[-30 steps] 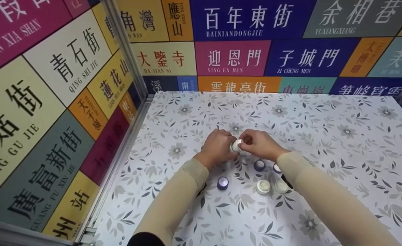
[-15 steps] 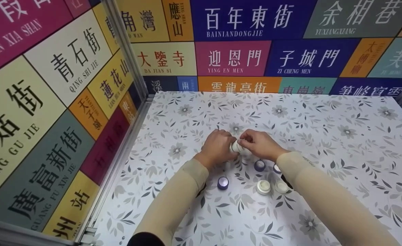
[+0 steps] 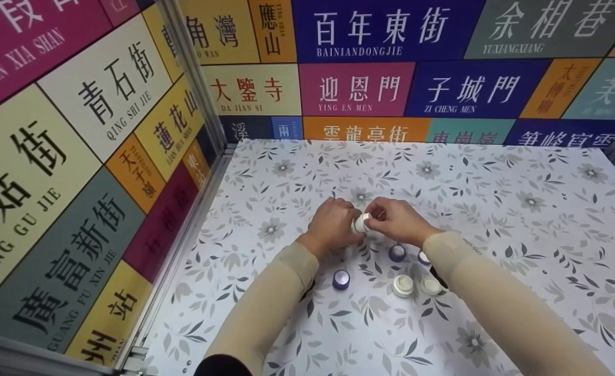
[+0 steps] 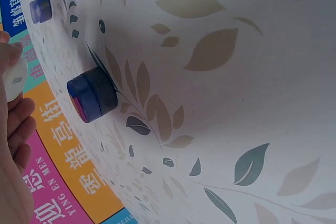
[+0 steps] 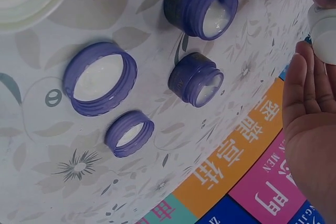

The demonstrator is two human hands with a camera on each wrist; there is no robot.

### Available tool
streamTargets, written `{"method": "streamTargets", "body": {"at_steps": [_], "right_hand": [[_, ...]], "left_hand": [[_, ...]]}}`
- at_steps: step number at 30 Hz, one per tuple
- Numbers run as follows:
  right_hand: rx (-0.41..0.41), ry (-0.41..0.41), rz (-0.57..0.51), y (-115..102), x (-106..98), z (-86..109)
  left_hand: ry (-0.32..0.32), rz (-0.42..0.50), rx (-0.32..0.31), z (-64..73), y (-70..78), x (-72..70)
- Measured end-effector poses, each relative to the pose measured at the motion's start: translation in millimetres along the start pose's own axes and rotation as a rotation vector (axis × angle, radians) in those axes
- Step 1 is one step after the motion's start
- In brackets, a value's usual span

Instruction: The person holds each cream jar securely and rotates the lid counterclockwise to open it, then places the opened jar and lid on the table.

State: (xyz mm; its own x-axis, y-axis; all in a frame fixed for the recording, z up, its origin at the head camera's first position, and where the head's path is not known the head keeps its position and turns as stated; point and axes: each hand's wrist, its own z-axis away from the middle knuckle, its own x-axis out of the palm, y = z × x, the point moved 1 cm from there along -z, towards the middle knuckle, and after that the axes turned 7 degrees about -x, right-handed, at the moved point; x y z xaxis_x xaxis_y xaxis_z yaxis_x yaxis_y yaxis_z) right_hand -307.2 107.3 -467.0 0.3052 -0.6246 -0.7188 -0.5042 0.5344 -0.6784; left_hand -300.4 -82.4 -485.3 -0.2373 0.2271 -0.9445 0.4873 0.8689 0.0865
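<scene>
My left hand (image 3: pixel 333 223) grips a small white jar (image 3: pixel 360 223) above the table. The thumb and fingertips of my right hand (image 3: pixel 397 219) pinch its right end, where a lid would be. In the left wrist view the white jar (image 4: pixel 16 78) shows small dark print, with fingers (image 4: pixel 21 116) beside it. In the right wrist view the white jar (image 5: pixel 326 35) turns a pale round face to the camera, above a palm (image 5: pixel 315 140). Much of the jar is hidden by fingers.
A purple jar (image 3: pixel 341 284) stands left of two cream jars (image 3: pixel 403 292). Nearer the hands is another purple jar (image 3: pixel 397 257). In the right wrist view, two purple lids (image 5: pixel 73 77) lie near open purple jars (image 5: pixel 184 3). Printed panels (image 3: pixel 354 89) border the table (image 3: pixel 495 183).
The right fingers opened slightly off the white jar's end half a second ago and now pinch it again. The left hand and the table's jars stay put.
</scene>
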Motion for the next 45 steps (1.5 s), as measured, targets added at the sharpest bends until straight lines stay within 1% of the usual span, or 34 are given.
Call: {"method": "streamTargets", "body": {"at_steps": [15,23,29,32,39,45], "right_hand": [[0.01,0.006,-0.011,-1.0,0.4,-0.5],[0.013,-0.014,-0.021,0.4,1.0,-1.5],[0.018,-0.024,-0.047,1.0,2.1,-1.8],[0.016,-0.023,-0.038,0.2,2.0,-1.3],[0.01,-0.024,0.031,0.2,1.3,0.8],[0.002,-0.02,0.042,0.1,1.1,0.6]], "left_hand": [[0.018,0.005,0.015,1.6,-0.8,-0.2],[-0.006,0.002,0.009,1.1,-1.1,-0.9],[0.0,0.017,0.014,1.0,-0.7,-0.5],[-0.003,0.013,0.012,1.1,-0.2,-1.2],[-0.034,-0.009,-0.008,2.2,1.8,-4.4],[-0.046,-0.02,-0.003,2.4,1.2,-3.4]]}}
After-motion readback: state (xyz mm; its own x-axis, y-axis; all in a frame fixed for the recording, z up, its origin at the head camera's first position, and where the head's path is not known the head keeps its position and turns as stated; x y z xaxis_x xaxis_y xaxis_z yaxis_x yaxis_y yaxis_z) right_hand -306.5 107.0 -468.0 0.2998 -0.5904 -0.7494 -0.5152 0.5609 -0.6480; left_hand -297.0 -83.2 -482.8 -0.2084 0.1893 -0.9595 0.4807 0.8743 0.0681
